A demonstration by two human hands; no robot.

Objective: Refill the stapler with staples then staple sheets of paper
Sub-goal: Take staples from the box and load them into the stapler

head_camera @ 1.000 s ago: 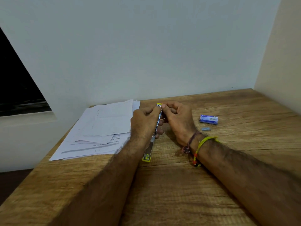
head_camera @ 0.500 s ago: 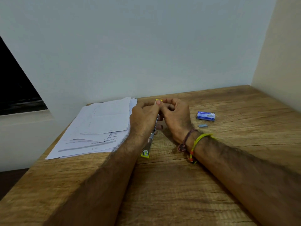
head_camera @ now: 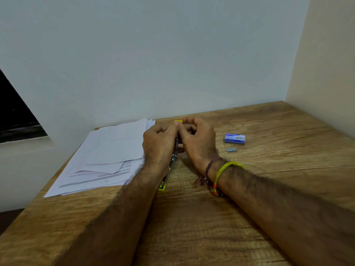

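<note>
Wooden desk [head_camera: 192,237] against a plain wall. Paper [head_camera: 107,156] is stacked on the left. Our left hand [head_camera: 160,143] and right hand [head_camera: 199,140] both grasp the stapler [head_camera: 173,157], fingers [head_camera: 172,129] pinching its far yellow end. Staple box [head_camera: 234,138] and a loose strip [head_camera: 231,150] lie well to the right. We could jam it if the staples sit crooked.
</note>
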